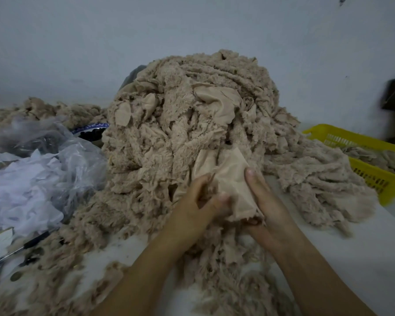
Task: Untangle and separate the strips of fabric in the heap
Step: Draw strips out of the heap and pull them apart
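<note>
A tall heap of beige fluffy fabric strips (187,115) fills the middle of the white table and spills toward me. At its front foot both hands hold one beige strip (233,179) with its smooth backing turned up. My left hand (198,201) grips the strip's left edge with curled fingers. My right hand (262,197) holds the right edge, thumb on top and fingers tucked under the cloth. The strip's far end runs into the heap.
A yellow plastic basket (374,176) with beige strips in it stands at the right. Clear plastic bags with white cloth (32,183) lie at the left, scissors (14,252) in front of them. A bowl (91,131) sits behind the bags. Bare white table (363,247) shows at the lower right.
</note>
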`<act>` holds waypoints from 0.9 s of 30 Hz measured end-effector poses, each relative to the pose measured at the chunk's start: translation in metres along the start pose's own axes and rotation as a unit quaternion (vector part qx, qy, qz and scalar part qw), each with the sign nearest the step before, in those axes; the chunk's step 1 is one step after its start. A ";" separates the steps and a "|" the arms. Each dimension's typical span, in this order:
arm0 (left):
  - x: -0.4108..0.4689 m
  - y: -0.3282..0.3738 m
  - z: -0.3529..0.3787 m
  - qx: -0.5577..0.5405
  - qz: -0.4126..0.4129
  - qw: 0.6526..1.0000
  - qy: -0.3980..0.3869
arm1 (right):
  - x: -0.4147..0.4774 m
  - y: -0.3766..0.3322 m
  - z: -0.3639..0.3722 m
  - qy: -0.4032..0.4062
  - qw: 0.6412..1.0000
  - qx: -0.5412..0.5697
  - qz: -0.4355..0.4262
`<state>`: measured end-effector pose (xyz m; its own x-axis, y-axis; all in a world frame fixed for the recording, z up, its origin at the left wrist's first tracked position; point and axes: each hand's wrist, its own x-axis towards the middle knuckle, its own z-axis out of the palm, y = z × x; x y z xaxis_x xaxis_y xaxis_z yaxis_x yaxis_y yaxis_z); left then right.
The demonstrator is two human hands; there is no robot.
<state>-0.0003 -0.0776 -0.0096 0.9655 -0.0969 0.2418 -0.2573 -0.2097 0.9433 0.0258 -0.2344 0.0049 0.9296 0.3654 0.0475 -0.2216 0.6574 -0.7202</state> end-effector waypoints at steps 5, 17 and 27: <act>0.001 -0.009 -0.003 0.089 0.029 0.995 0.031 | -0.001 -0.009 -0.003 0.052 0.998 0.023 0.009; 0.009 0.002 -0.026 -0.284 -0.106 0.930 0.210 | 0.006 -0.003 -0.015 0.060 0.997 0.016 -0.037; 0.013 -0.007 -0.046 -0.154 -0.081 0.914 0.366 | 0.003 -0.022 -0.024 0.049 0.991 0.107 -0.066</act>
<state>0.0158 -0.0330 -0.0024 0.7873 0.6120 0.0744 -0.1942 0.1317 0.9721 0.0404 -0.2640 0.0042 0.9766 0.2079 0.0559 -0.1440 0.8237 -0.5484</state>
